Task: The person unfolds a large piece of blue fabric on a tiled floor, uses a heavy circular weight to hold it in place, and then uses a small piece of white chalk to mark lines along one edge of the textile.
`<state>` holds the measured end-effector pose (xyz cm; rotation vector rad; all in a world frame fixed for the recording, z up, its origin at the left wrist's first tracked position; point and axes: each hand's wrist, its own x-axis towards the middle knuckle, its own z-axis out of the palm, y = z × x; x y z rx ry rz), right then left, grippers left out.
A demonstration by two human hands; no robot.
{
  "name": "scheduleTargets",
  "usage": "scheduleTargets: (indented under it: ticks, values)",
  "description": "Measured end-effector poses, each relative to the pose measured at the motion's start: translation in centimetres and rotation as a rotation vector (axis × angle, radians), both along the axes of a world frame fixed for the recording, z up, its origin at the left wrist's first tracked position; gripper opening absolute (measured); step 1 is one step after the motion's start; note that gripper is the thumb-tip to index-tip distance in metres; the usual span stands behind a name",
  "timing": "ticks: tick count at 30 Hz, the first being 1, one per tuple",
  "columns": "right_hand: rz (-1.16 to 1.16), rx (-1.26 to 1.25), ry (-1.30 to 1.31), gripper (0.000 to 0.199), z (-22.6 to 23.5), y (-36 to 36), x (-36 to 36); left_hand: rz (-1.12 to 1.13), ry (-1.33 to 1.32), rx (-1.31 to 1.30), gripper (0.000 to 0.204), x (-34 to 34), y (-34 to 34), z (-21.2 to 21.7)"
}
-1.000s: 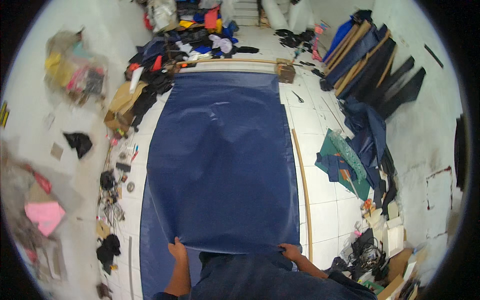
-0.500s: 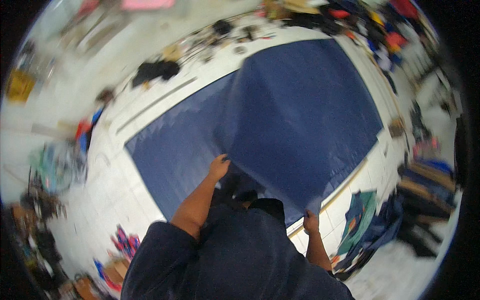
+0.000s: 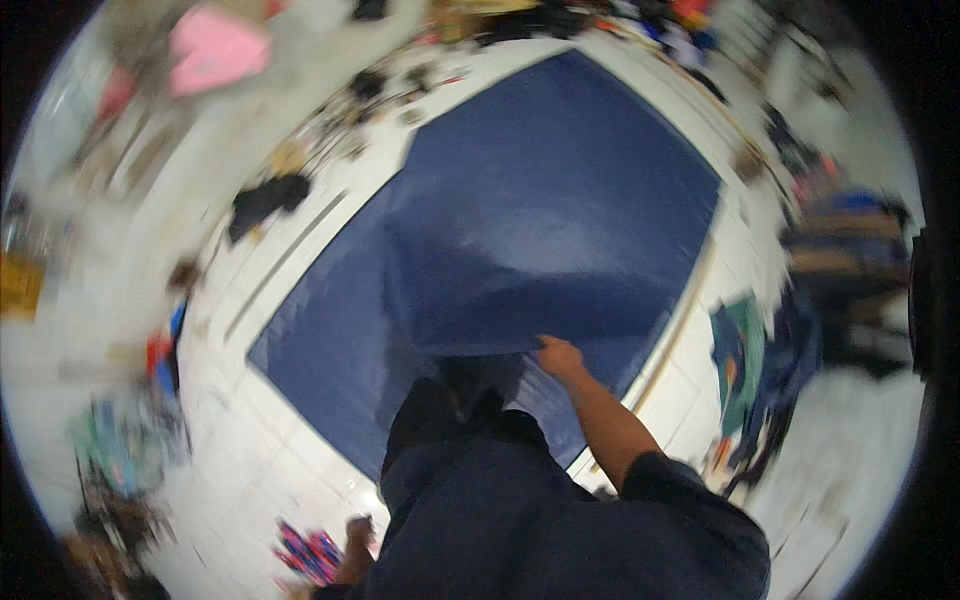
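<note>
A large dark blue sheet lies spread on the floor, and I stand at its near side. Over its right and far part rests another dark blue layer, with a loose, slightly raised near edge. My right hand is closed on that edge, in front of my legs. My left hand hangs low at my left side, away from the sheet, close to a pink and blue patterned bundle. It is dark and smeared, so its fingers do not show clearly.
White floor tiles surround the sheet. A long thin strip and a black cloth lie past its left edge. To the right are a wooden strip, a green cloth and piled fabrics.
My left hand has let go of the sheet and dropped to my left side. My right hand has moved left and forward with the edge, and the upper layer has settled flatter.
</note>
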<state>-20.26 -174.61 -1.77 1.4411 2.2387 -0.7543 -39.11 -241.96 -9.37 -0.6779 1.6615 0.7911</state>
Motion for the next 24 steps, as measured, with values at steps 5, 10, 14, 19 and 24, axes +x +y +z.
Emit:
scheduleTargets:
  ticks: [5,10,14,19,24]
  values:
    - [-0.113,-0.076,0.016,0.05,3.2,-6.1,-2.3,-1.494,0.824,0.225,0.022,-12.6,0.8,-0.6]
    - [-0.092,0.025,0.022,0.056,1.3,-14.1,-2.9,-0.651,0.435,0.349,0.015,-27.2,14.7,6.4]
    - [-0.143,-0.118,-0.037,0.056,-0.6,-20.9,-3.3,-0.626,0.534,0.458,0.018,-37.6,17.5,7.1]
    - [-0.362,0.097,0.013,0.057,-0.3,-28.2,-6.7,-0.844,0.512,0.24,0.021,-49.7,11.3,9.0]
    - [-0.469,0.275,0.154,0.053,1.1,-28.4,-7.4,-0.958,0.366,-0.045,0.019,-56.7,5.5,7.1]
